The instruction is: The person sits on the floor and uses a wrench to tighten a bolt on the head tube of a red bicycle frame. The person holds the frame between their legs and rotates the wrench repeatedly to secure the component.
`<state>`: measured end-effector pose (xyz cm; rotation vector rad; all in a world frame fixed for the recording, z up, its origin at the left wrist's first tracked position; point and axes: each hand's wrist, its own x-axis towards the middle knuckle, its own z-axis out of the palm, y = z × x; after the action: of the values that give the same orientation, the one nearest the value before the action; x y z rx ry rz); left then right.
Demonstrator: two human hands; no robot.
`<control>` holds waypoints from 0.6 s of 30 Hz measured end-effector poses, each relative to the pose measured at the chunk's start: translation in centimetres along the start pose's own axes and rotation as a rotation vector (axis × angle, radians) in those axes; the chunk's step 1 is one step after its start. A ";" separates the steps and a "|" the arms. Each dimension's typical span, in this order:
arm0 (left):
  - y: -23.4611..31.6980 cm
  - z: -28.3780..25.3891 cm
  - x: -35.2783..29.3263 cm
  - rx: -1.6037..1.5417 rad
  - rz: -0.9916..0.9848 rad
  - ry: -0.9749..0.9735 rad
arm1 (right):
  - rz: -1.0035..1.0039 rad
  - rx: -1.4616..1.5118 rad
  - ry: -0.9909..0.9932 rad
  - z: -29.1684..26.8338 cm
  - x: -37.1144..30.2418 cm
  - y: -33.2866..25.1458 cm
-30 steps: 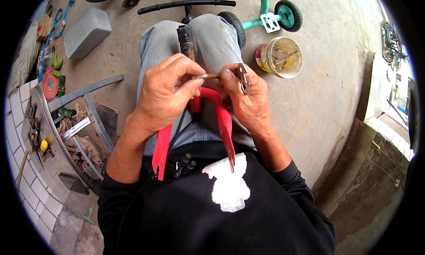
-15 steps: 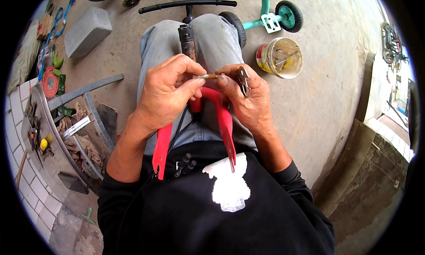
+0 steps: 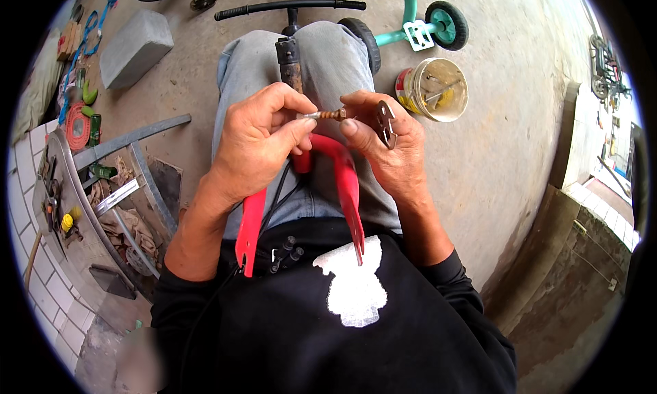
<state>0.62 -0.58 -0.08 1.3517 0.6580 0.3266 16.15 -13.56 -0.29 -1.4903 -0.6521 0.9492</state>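
Note:
Thumb and forefinger of my left hand (image 3: 256,137) pinch one end of a rusty bolt (image 3: 321,115), held level above the red fork. A nut (image 3: 341,113) sits at the bolt's right end. Beside it, my right hand (image 3: 393,144) has its thumb and forefinger parted around the nut, seemingly without gripping it. A flat, dark metal spanner with cut-outs (image 3: 386,125) is tucked in that hand's fingers. The red fork (image 3: 348,178) lies across my lap, its two legs pointing toward me. Its rusty stem (image 3: 290,72) rests between my knees.
Beyond my knees stands a black handlebar (image 3: 291,9). A bucket of tools (image 3: 438,89) and a turquoise trike frame (image 3: 410,31) are at right. At left are a concrete block (image 3: 137,48) and a round metal table (image 3: 89,257) with tools. Something blurred (image 3: 140,360) shows lower left.
My right hand has shifted slightly right with the spanner, its thumb and forefinger coming away from the bolt's end and exposing the nut. A blurred shape has appeared lower left.

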 end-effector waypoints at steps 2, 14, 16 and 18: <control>0.1 -0.1 0.0 -0.022 -0.036 -0.030 | -0.003 -0.054 -0.020 -0.2 0.0 -0.1; -0.1 0.0 0.1 -0.034 -0.015 0.002 | -0.042 -0.058 -0.007 0.2 0.2 0.4; -0.2 0.0 0.1 -0.029 -0.020 -0.010 | -0.003 -0.120 -0.040 0.1 0.2 0.4; -0.2 0.0 0.0 -0.028 -0.022 -0.010 | 0.111 -0.236 -0.045 -0.1 0.2 0.3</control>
<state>0.61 -0.57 -0.25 1.3175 0.6569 0.3103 16.32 -13.45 -0.63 -1.7324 -0.7401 1.0194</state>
